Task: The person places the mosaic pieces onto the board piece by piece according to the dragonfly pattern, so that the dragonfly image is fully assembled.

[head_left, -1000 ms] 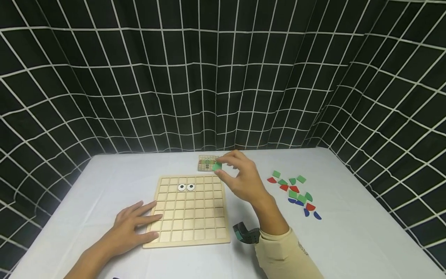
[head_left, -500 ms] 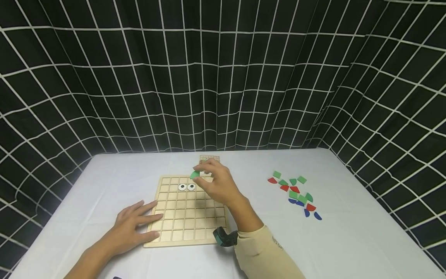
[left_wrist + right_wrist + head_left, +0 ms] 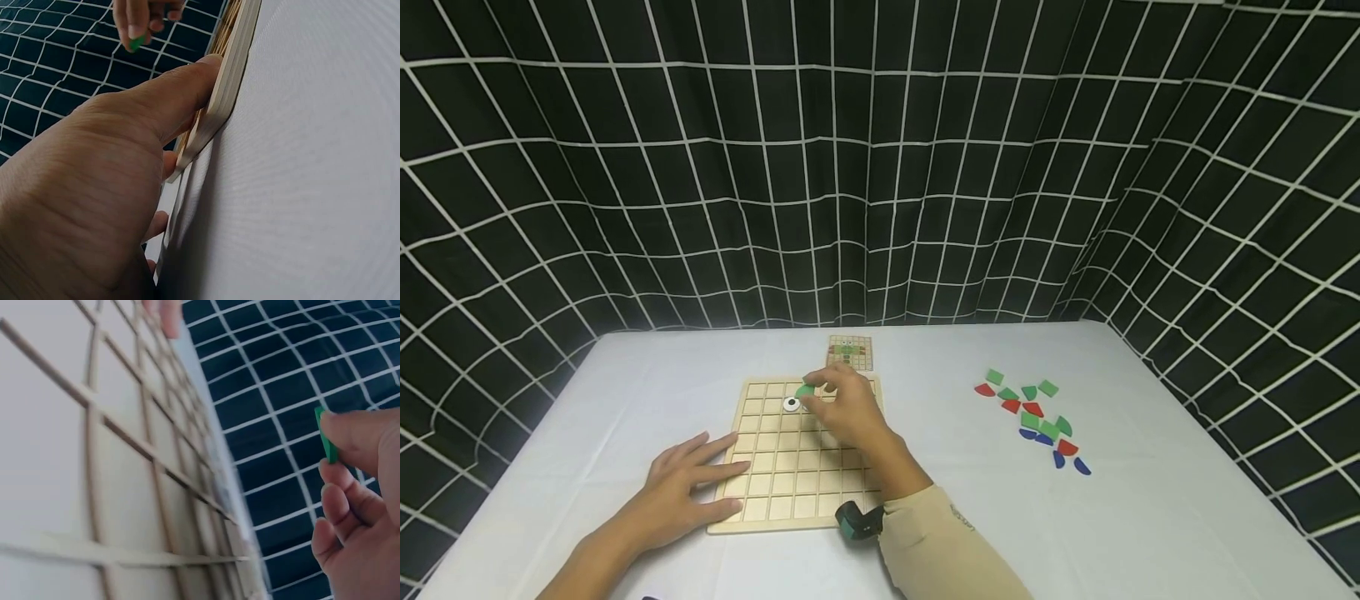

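Steadying the board [image 3: 805, 460] (apparently), the left hand [image 3: 679, 490] is laid on its edge, fingers [image 3: 721, 472] wide; a green piece [image 3: 806, 390] is pinched edgewise by the right hand [image 3: 852, 410], probably for control.

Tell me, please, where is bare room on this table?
The table is bare left of the grid board, beyond the left hand, and right of the scattered coloured pieces. Between board and pieces there is also room, though the right sleeve crosses its near end. Crowded: among the pieces, and around the right hand pinching the green piece over the board.
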Demonstrator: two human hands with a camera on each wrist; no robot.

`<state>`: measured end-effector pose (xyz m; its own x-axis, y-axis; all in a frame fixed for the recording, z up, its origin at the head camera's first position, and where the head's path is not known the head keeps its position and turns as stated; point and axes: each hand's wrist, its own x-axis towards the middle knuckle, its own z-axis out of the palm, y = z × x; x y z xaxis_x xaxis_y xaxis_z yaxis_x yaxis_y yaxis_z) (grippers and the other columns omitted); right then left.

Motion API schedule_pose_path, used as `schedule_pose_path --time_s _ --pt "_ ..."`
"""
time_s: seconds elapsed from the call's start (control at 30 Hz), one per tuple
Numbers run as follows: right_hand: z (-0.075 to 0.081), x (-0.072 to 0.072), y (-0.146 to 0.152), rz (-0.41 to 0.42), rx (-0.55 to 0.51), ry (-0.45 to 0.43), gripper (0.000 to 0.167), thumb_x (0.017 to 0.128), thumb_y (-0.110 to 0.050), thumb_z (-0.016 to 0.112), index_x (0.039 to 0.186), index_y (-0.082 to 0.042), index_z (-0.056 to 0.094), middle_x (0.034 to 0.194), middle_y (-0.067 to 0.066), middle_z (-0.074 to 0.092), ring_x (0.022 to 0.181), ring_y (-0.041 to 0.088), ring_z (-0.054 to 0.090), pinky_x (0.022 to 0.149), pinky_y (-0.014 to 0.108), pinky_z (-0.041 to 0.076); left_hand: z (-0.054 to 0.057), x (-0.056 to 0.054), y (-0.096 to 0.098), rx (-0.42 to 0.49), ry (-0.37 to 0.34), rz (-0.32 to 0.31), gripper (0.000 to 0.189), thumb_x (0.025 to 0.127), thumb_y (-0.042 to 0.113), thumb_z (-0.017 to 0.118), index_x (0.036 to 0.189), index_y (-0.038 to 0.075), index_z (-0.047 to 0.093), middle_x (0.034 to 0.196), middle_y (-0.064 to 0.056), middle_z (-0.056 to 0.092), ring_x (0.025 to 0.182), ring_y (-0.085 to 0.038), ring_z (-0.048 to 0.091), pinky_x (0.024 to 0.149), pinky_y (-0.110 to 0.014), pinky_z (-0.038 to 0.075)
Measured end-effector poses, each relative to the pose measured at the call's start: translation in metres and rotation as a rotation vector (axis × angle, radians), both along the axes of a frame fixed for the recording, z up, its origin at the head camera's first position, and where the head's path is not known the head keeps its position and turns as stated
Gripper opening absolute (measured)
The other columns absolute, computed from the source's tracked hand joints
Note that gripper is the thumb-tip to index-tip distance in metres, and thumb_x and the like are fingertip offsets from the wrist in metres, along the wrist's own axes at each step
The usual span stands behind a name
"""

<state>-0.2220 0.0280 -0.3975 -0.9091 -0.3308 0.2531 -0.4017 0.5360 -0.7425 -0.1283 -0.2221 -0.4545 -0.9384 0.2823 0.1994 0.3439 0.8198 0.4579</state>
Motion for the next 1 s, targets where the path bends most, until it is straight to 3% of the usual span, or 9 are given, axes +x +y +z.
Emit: schedule_pose_path --time_s 0.17,0.4,0.63,0.83,1.0 --pt "-0.012 -0.001 -0.010 -0.032 0.015 -0.061 0.026 0.085 -0.023 0.067 0.109 -0.014 0.067 0.109 -0.004 0.062 0.100 0.017 0.057 0.077 0.023 0.050 -0.002 0.000 -0.001 0.007 -0.007 0.001 0.046 0.073 0.057 0.068 0.114 0.036 0.065 0.143 0.000 0.046 0.135 -0.039 0.028 0.104 -0.062 0.014" --pt "-0.024 -0.001 -0.021 -0.032 0.052 -0.113 0.025 0.084 -0.023 0.068 0.108 -0.014 0.068 0.098 -0.008 0.059 0.087 0.009 0.056 0.073 0.018 0.049 -0.002 0.000 -0.001 0.012 -0.004 -0.007 0.046 0.074 0.058 0.068 0.114 0.037 0.065 0.143 0.000 0.045 0.135 -0.039 0.028 0.104 -0.062 0.013" --pt "-0.031 -0.001 -0.026 -0.041 0.152 -0.099 0.023 0.085 -0.026 0.068 0.106 -0.016 0.069 0.099 -0.009 0.060 0.090 0.006 0.056 0.081 0.021 0.051 0.000 0.001 -0.001 0.011 -0.012 -0.009 0.046 0.074 0.058 0.067 0.115 0.038 0.064 0.144 0.000 0.045 0.135 -0.039 0.027 0.104 -0.062 0.013" --pt "-0.030 -0.001 -0.030 -0.021 0.232 -0.082 0.021 0.083 -0.025 0.070 0.103 -0.017 0.070 0.094 -0.010 0.058 0.081 0.004 0.051 0.071 0.016 0.047 0.002 0.002 -0.001 0.022 -0.008 -0.005 0.045 0.074 0.057 0.068 0.114 0.037 0.065 0.143 0.000 0.046 0.134 -0.040 0.028 0.104 -0.062 0.014" --pt "-0.030 0.000 -0.031 -0.020 0.270 -0.086 0.021 0.083 -0.027 0.070 0.101 -0.018 0.070 0.093 -0.012 0.057 0.084 0.003 0.052 0.076 0.017 0.049 0.001 0.001 0.000 0.022 0.003 -0.008 0.044 0.074 0.056 0.069 0.113 0.037 0.065 0.142 0.000 0.046 0.134 -0.040 0.029 0.103 -0.061 0.014"
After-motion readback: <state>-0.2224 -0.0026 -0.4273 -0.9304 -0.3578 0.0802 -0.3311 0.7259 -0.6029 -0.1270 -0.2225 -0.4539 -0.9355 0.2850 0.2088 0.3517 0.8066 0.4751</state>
